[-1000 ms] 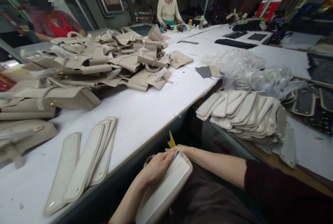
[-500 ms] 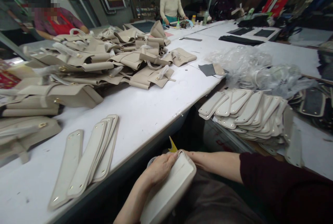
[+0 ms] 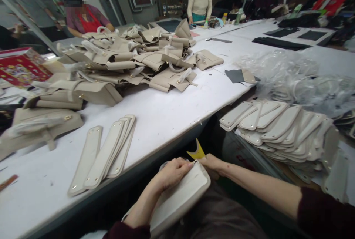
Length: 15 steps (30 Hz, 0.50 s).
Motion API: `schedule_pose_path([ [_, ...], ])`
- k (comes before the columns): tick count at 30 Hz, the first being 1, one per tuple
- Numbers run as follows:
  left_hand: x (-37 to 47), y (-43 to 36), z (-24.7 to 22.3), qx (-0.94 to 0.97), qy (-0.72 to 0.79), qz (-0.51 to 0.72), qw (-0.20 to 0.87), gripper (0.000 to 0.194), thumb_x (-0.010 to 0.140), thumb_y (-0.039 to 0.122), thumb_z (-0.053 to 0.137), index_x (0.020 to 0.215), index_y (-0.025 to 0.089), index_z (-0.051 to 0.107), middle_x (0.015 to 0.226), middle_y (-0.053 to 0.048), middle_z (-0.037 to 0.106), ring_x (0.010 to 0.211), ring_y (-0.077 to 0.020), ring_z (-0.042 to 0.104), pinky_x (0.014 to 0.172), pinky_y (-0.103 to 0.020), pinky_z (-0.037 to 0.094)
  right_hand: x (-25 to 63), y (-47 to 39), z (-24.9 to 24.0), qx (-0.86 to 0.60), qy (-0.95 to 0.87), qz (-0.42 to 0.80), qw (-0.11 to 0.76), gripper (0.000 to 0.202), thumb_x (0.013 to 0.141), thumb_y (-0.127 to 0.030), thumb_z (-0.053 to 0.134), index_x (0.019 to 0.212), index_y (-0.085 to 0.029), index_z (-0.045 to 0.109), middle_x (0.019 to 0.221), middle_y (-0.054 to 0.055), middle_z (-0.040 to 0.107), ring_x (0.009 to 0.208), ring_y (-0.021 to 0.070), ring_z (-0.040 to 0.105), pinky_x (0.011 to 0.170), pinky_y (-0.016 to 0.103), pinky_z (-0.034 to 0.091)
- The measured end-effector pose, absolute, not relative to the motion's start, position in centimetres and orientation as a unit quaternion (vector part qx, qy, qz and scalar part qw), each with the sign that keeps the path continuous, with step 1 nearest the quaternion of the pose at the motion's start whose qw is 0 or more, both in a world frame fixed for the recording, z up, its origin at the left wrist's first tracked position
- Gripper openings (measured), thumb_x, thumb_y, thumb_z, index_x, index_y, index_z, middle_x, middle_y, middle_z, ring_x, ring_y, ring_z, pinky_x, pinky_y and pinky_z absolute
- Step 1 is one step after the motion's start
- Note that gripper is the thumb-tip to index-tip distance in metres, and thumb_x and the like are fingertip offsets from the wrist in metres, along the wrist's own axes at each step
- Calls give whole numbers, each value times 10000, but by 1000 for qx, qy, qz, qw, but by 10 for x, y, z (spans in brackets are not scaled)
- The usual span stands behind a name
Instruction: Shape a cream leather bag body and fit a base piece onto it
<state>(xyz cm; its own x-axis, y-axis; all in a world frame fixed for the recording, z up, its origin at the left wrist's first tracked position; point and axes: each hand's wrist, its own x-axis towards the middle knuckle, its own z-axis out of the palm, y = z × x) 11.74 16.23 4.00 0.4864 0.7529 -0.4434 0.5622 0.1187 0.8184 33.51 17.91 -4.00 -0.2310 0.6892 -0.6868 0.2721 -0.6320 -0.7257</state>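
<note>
A cream bag piece (image 3: 181,198) with a rounded edge rests across my lap, tilted up to the right. My left hand (image 3: 173,174) lies over its upper left side, fingers closed on its top edge. Just beyond the piece's top corner, my right hand (image 3: 212,163) grips a yellow tool (image 3: 197,151) with a forked, pointed end. Part of the right hand is hidden behind the piece. Several cream panels with metal studs (image 3: 107,154) lie fanned on the white table (image 3: 155,124) to the left.
Beige bag parts (image 3: 163,61) are heaped on the table. At right, stacked cream panels (image 3: 280,124) sit below clear plastic wrap (image 3: 299,72). A red box (image 3: 22,67) stands at far left. Two people (image 3: 199,2) work across the table, one in a red apron.
My right hand has drawn out to the right from behind the piece, showing more of the yellow tool. The view has turned left, so the table things appear farther right.
</note>
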Motion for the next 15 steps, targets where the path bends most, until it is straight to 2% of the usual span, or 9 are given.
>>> schedule_pose_path([
  [3, 117, 164, 39, 659, 500, 81, 556, 549, 897, 629, 415, 773, 173, 693, 824, -27, 646, 771, -191, 541, 697, -276, 409, 377, 199, -22, -565, -454, 682, 100, 457, 715, -554, 772, 799, -140, 597, 480, -24, 551, 370, 112, 492, 332, 186, 375],
  [5, 116, 165, 38, 648, 506, 66, 565, 555, 889, 635, 426, 788, 167, 706, 784, -24, 639, 749, -190, 535, 680, -280, 405, 396, 210, -5, -483, -516, 707, 0, 528, 733, -651, 704, 883, -158, 589, 502, -29, 564, 382, 131, 523, 350, 206, 432],
  [7, 114, 165, 36, 637, 509, 68, 575, 536, 877, 632, 458, 880, 170, 732, 794, -27, 649, 766, -201, 543, 689, -287, 410, 401, 219, 8, -382, -575, 713, -118, 574, 742, -704, 651, 911, -158, 600, 545, -15, 588, 417, 148, 559, 397, 244, 488],
  [9, 113, 164, 34, 624, 520, 92, 576, 519, 853, 616, 522, 1069, 187, 720, 859, -35, 668, 807, -213, 557, 719, -297, 420, 395, 225, 13, -326, -620, 692, -174, 607, 699, -710, 682, 919, -146, 634, 622, 13, 631, 487, 163, 599, 453, 258, 507],
  [11, 113, 163, 30, 606, 544, 117, 569, 601, 825, 594, 587, 1287, 210, 613, 903, -35, 668, 816, -209, 563, 726, -301, 424, 383, 231, 14, -334, -667, 650, -145, 620, 692, -719, 676, 921, -143, 658, 716, 28, 658, 571, 156, 608, 501, 233, 476],
  [13, 113, 162, 26, 585, 565, 129, 567, 731, 809, 580, 623, 1432, 234, 459, 879, -16, 652, 777, -189, 559, 700, -295, 417, 372, 237, 14, -367, -724, 578, -84, 614, 808, -742, 517, 869, -148, 661, 733, 22, 642, 609, 135, 569, 519, 217, 394],
  [15, 113, 161, 24, 574, 570, 141, 571, 807, 812, 559, 637, 1501, 268, 334, 839, 14, 628, 750, -170, 551, 687, -285, 410, 364, 244, 18, -405, -773, 489, -27, 647, 912, -701, 349, 751, -150, 648, 689, 34, 615, 628, 143, 535, 537, 244, 309],
])
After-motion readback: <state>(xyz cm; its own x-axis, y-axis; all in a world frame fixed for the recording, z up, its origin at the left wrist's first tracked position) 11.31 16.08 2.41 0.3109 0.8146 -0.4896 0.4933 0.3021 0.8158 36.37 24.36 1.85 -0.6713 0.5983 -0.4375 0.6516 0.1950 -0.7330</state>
